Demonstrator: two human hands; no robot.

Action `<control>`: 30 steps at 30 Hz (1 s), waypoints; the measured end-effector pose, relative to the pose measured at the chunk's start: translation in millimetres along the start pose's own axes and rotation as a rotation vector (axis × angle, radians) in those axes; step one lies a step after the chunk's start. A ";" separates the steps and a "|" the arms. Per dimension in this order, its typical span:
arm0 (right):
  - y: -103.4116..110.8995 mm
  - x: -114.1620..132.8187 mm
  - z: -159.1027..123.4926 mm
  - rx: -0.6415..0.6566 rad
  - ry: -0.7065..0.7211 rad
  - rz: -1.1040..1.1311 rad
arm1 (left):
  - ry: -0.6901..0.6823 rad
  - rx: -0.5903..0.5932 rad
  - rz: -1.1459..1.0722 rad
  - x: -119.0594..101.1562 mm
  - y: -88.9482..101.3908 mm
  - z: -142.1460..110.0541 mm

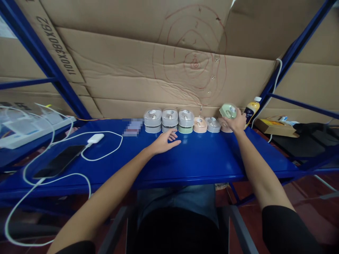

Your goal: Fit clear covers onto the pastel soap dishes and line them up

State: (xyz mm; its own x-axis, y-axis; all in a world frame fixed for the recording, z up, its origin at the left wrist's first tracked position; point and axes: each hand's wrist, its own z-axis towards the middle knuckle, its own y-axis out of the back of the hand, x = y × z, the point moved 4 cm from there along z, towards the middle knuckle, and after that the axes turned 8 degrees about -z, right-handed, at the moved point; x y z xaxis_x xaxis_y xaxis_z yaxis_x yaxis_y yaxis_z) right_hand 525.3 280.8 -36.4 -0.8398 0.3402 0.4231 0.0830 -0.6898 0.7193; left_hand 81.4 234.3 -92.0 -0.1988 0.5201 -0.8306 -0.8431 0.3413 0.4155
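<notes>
In the head view, the right hand is right of the centre of the frame, and it holds a green box. The box is tilted, above the pink-brown box at the right end of the row. The thumb is at the lower side of the green box and the other fingers are by its right side, so they seem to pinch it at the edge; some fingertips are hidden. I cannot tell if the two boxes touch.

The left hand is near the middle of the frame, just in front of the middle stack. Its fingers are loosely bent and a little spread, the thumb stands apart, and it pinches nothing. On its two sides are the left stack and the right stack, and then, more to the right, the orange box and the single grey box.

In my judgement, the step in hand is the handling of the green box by the right hand alone, while the left hand is free. To move this box well calls for a steady pinch and a levelling of its base. It also calls for care with the bottle, which is just beside the right hand, because a wide turn of the wrist could push it.
</notes>
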 end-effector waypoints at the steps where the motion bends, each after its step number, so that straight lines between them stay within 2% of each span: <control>1: -4.1 -3.1 0.3 0.026 -0.021 -0.034 | 0.001 -0.004 0.006 -0.3 0.4 0.0; 6: -15.7 -9.8 -5.8 0.115 -0.026 -0.156 | 0.009 -0.039 0.056 -2.0 4.9 0.8; 11: -15.2 -9.4 -8.9 0.138 0.012 -0.156 | 0.020 -0.035 0.095 -4.0 5.1 1.2; 13: -8.8 -4.9 -14.1 0.085 0.016 -0.154 | 0.023 -0.030 0.108 -4.1 5.2 1.1; 15: 1.1 6.8 -24.4 -0.021 0.049 -0.155 | 0.020 -0.027 0.126 -3.5 5.6 1.1; 17: 8.4 29.2 -40.3 -0.093 0.190 -0.140 | 0.012 -0.026 0.147 -2.6 6.1 1.2; 18: 8.3 44.3 -50.3 -0.071 0.317 -0.122 | 0.008 -0.027 0.155 -2.2 6.4 1.2; 20: 1.4 75.6 -73.6 0.057 0.588 -0.091 | 0.005 -0.028 0.168 -2.0 7.0 1.3; 23: -15.5 108.9 -106.2 0.283 0.817 -0.095 | 0.010 -0.027 0.190 -3.3 7.5 1.1; 26: -22.2 120.6 -127.2 0.432 0.868 -0.137 | 0.016 -0.028 0.205 -4.6 7.6 0.9; 30: 3.7 119.2 -137.6 0.421 0.853 -0.121 | 0.012 -0.027 0.204 -4.2 6.5 1.4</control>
State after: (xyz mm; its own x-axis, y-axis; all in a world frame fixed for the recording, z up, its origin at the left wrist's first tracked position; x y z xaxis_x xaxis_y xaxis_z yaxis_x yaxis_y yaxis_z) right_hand 351.6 230.9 -59.1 -0.9495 -0.3004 -0.0911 0.0166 -0.3377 0.9411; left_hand 77.4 235.4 -85.3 -0.3727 0.5672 -0.7344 -0.7976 0.2085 0.5659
